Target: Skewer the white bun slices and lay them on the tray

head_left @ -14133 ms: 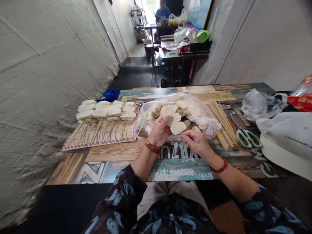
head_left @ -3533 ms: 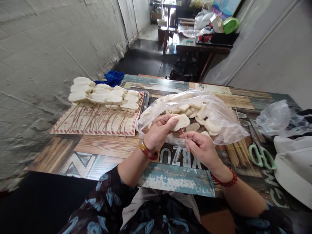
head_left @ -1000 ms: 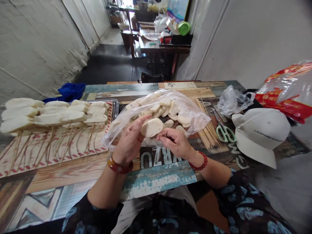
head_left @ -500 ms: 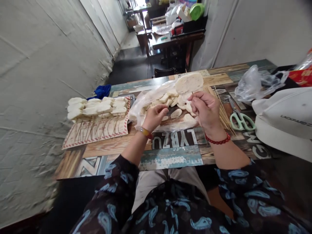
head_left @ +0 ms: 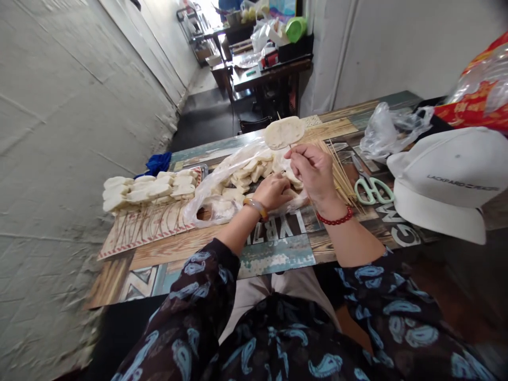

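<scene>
My right hand (head_left: 313, 172) pinches a thin wooden skewer, and a pale oval slice (head_left: 284, 132) is threaded on it, raised above the far side of the pile. Down among the loose pale slices (head_left: 254, 172), on a clear plastic bag (head_left: 202, 193), lies my left hand (head_left: 273, 191); its fingertips touch slices near the bag's front edge, and what they hold, if anything, is hidden. Rows of skewered slices (head_left: 148, 189) rest on a red-and-white paper (head_left: 159, 225) at the left. Bare skewers (head_left: 341, 177) lie to the right of my right hand.
Green-handled scissors (head_left: 373, 190), a crumpled clear bag (head_left: 391, 132) and a white cap (head_left: 448, 180) are on the right of the table. A blue cloth (head_left: 159, 164) lies at the far left. Another cluttered table (head_left: 273, 74) stands beyond.
My left hand has moved right and down onto the slices. My right hand still holds the skewered slice up. The view has shifted, bringing more of the cap into sight.
</scene>
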The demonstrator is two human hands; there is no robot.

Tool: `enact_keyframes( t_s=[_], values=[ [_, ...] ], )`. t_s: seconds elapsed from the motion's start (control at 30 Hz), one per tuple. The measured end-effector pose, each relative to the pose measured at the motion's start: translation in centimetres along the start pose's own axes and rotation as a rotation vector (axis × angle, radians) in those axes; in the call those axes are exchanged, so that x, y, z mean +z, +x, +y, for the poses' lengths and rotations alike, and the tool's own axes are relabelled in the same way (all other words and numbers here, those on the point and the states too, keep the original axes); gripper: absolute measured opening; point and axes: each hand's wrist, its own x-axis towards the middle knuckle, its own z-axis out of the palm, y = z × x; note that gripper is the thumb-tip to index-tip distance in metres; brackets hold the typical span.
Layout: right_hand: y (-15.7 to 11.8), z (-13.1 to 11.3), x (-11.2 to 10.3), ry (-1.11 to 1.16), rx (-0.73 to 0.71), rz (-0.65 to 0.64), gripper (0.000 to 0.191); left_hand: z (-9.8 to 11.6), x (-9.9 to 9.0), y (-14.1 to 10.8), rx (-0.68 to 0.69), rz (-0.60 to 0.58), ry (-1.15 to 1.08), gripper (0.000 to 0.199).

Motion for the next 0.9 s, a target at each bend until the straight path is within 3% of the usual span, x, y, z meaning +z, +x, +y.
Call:
enact_keyframes(
  t_s=[0.1, 0.27, 0.4, 0.5, 0.67, 0.77, 0.9],
  values=[
    [0.2, -0.2, -0.1, 0.029, -0.013, 0.022, 0.016, -0.5, -0.5, -1.1, -0.127, 0.066, -0.185, 0.018],
    [0.2, -0.4, 0.0, 0.071, -0.005, 0.025, 0.017, -1.3, -2.3, -3.8, -0.402, 0.204, -0.897, 0.035],
    [0.0, -0.4, 0.1, 0.092, -0.007, 0.025, 0.014, -1.8, -3.7, -5.5, -0.489, 0.253, -1.035, 0.040],
    [0.0, -0.2, 0.1, 0.119, -0.023, 0.029, 0.015, -2.8, -4.3, -6.0, -0.472, 0.232, -0.853, 0.035],
    [0.2, -0.1, 0.0, 0.121, -0.011, 0.036, 0.015, -3.9, -4.6, -4.7, -0.385, 0.089, -0.151, 0.028],
    [0.3, -0.1, -0.2, 0.091, 0.004, 0.050, 0.014, -2.8, -4.1, -2.8, -0.283, 0.109, 0.161, 0.025],
    [0.5, 0.0, -0.3, 0.040, 0.007, 0.065, 0.015, -0.5, -2.3, 0.3, -0.227, 0.075, 0.270, 0.027]
  ],
)
